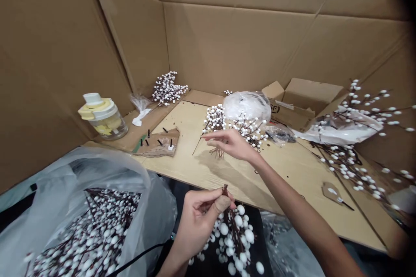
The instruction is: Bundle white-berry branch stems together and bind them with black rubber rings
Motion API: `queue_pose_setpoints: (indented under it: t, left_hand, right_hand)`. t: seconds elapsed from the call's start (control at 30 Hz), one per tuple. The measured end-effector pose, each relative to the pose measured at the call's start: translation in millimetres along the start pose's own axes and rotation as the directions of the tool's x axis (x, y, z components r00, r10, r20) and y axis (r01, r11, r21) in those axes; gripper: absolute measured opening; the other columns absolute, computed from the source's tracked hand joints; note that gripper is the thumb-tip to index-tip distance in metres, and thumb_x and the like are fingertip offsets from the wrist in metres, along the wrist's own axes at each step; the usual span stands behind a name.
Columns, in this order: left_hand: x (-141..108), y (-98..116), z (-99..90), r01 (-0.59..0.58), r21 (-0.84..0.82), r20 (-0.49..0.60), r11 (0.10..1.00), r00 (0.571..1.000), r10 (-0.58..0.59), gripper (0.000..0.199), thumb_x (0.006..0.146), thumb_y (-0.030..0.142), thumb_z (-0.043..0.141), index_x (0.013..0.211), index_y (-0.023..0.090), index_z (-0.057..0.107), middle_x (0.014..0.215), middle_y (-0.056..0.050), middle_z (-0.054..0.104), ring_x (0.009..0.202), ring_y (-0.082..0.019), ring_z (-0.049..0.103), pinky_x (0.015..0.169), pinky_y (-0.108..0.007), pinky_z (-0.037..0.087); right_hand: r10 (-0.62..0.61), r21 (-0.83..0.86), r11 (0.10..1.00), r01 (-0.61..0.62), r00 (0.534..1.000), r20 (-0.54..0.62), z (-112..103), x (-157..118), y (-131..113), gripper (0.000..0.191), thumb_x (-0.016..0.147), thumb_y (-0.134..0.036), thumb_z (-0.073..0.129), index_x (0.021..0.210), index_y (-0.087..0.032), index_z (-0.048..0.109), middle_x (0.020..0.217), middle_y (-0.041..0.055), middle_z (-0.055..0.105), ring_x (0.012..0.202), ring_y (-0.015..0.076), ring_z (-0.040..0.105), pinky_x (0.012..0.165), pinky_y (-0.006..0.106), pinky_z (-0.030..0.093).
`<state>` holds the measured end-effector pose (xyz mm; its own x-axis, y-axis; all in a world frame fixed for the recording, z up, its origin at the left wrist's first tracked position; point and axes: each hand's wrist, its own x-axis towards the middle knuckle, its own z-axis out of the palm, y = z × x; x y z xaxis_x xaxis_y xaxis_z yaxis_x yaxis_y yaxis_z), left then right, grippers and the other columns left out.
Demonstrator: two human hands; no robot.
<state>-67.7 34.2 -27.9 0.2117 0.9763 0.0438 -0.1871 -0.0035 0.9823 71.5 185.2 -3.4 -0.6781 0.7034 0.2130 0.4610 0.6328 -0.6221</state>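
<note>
Near centre, your left hand (200, 218): pinches white-berry sprigs (238, 221), heads down.
Your right hand (233, 143), farther: above the table (292, 162); cannot tell if pinching.

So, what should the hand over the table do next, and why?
Maybe the right hand should bring the thin stem beside it to the left hand, which pinches a white-berry bunch by its stems, so one more could join. I can't tell whether the thin stem is gripped.
</note>
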Motion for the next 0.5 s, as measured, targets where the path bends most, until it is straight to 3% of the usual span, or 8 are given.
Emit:
queue_pose_setpoints:
  t: [0.07, 0.13, 0.23, 0.3, 0.37, 0.4, 0.43, 0.5]
  left_hand:
    - [-0.9, -0.5, -4.3, -0.009, -0.005, -0.024, 1.0, 1.0, 0.009, 0.022, 0.082, 0.03, 0.062, 0.077, 0.01, 0.07, 0.075, -0.009, 0.067, 0.074, -0.016, 0.061, 0.069, -0.02, 0.046]
    - [-1.8, -1.5, -8.8, -0.018, -0.007, -0.046, 1.0, 0.999, 0.018, 0.022, 0.082, 0.03, 0.061, 0.076, 0.01, 0.069, 0.075, -0.008, 0.067, 0.075, -0.016, 0.06, 0.069, -0.02, 0.046]
    - [-2.2, -3.4, -14.6, -0.043, -0.033, -0.075, 0.999, 0.996, 0.041, 0.022, 0.082, 0.03, 0.061, 0.076, 0.01, 0.07, 0.075, -0.008, 0.067, 0.074, -0.016, 0.06, 0.069, -0.02, 0.046]
    - [-1.4, -4.2, -17.4, -0.058, -0.054, -0.101, 0.997, 0.993, 0.053, 0.022, 0.081, 0.03, 0.062, 0.076, 0.01, 0.07, 0.073, -0.009, 0.067, 0.073, -0.016, 0.06, 0.069, -0.021, 0.047]
    - [0.1, -4.0, -19.4, -0.061, -0.07, -0.131, 0.996, 0.99, 0.051, 0.022, 0.081, 0.03, 0.063, 0.075, 0.01, 0.07, 0.073, -0.009, 0.067, 0.073, -0.016, 0.061, 0.07, -0.022, 0.048]
    - [0.9, -3.6, -20.1, -0.062, -0.079, -0.14, 0.995, 0.989, 0.051, 0.021, 0.081, 0.029, 0.063, 0.074, 0.01, 0.07, 0.074, -0.009, 0.067, 0.074, -0.016, 0.061, 0.07, -0.022, 0.048]
    - [1.6, -3.1, -20.5, -0.067, -0.088, -0.146, 0.994, 0.988, 0.054, 0.02, 0.081, 0.028, 0.063, 0.074, 0.011, 0.07, 0.074, -0.008, 0.067, 0.075, -0.016, 0.062, 0.071, -0.022, 0.048]
    - [2.8, -1.8, -20.8, -0.088, -0.107, -0.149, 0.99, 0.986, 0.071, 0.017, 0.081, 0.026, 0.063, 0.075, 0.012, 0.07, 0.075, -0.008, 0.068, 0.076, -0.016, 0.062, 0.073, -0.022, 0.049]
  right_hand:
    - [0.003, -0.209, 0.978, 0.001, 1.0, 0.018, 9.6, 30.8, 14.5, 0.032, 0.084, -0.003, 0.048, 0.11, -0.009, 0.064, 0.111, 0.0113, 0.059, 0.105, 0.0155, 0.052, 0.098, 0.031, 0.038]
    - [-0.028, -0.275, 0.96, 0.051, 0.996, 0.087, 22.7, 55.0, 27.4, 0.029, 0.075, 0.005, 0.05, 0.092, -0.007, 0.069, 0.098, 0.0127, 0.062, 0.1, 0.0176, 0.05, 0.095, 0.032, 0.036]
    - [-0.076, -0.305, 0.946, 0.109, 0.99, 0.119, 36.4, 77.6, 38.7, 0.015, 0.069, 0.005, 0.057, 0.063, -0.006, 0.065, 0.074, 0.0119, 0.061, 0.088, 0.0163, 0.049, 0.086, 0.027, 0.037]
    - [-0.111, -0.293, 0.948, 0.122, 0.992, 0.056, 34.0, 85.9, 36.5, 0.015, 0.069, 0.003, 0.06, 0.058, -0.007, 0.061, 0.067, 0.009, 0.059, 0.082, 0.0135, 0.049, 0.081, 0.023, 0.038]
    - [-0.136, -0.268, 0.958, 0.099, 0.983, -0.123, 19.2, 89.0, 23.3, 0.015, 0.076, -0.001, 0.055, 0.067, -0.009, 0.064, 0.073, 0.0064, 0.061, 0.082, 0.0113, 0.05, 0.082, 0.021, 0.04]
    - [-0.14, -0.252, 0.965, 0.074, 0.957, -0.254, 7.2, 88.0, 12.5, 0.019, 0.082, -0.003, 0.049, 0.076, -0.01, 0.066, 0.081, 0.0058, 0.062, 0.087, 0.0106, 0.051, 0.086, 0.021, 0.04]
    - [-0.133, -0.233, 0.972, 0.037, 0.901, -0.412, -7.0, 84.7, -0.6, 0.025, 0.087, -0.007, 0.041, 0.085, -0.01, 0.066, 0.091, 0.0065, 0.062, 0.095, 0.0106, 0.051, 0.093, 0.021, 0.038]
    - [-0.108, -0.173, 0.985, -0.013, 0.736, -0.668, -39.4, 69.7, -30.6, 0.037, 0.095, -0.02, 0.026, 0.105, -0.009, 0.06, 0.116, 0.0087, 0.054, 0.114, 0.0108, 0.045, 0.102, 0.022, 0.034]
